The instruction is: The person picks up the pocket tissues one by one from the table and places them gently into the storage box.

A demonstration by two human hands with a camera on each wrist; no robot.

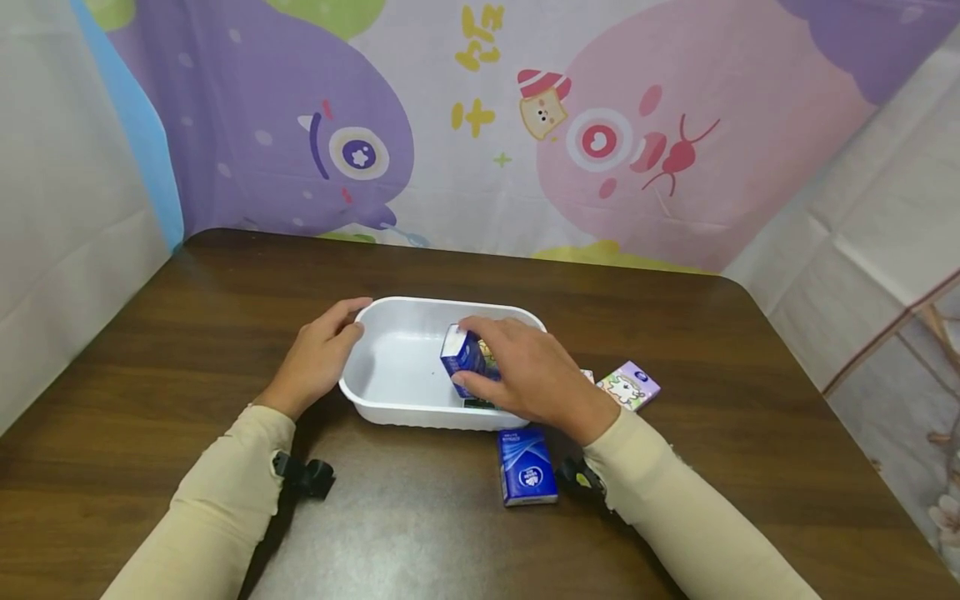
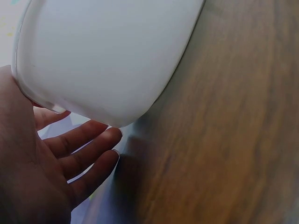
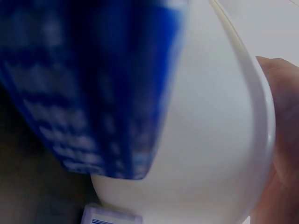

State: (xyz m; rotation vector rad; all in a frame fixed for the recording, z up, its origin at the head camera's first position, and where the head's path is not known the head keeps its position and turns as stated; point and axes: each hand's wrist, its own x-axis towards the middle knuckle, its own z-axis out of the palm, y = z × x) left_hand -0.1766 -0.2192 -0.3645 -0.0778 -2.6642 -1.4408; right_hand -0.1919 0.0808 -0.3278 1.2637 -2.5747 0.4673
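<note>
plain white tub, white-ended blue pack, streaked blue pack with a white-ringed emblem, lilac pack with a white cartoon animal, dark brown wood-grained surface, plain cream sleeves, white backdrop with purple and pink cartoon creatures and yellow lettering

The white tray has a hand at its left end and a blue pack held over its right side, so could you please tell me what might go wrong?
The held blue pack might slip from the right hand and tip over in the white tray. The other blue pack appears close to the black wrist device, which could nudge it. The left hand touches one end, so pushing might slide the tray.
</note>
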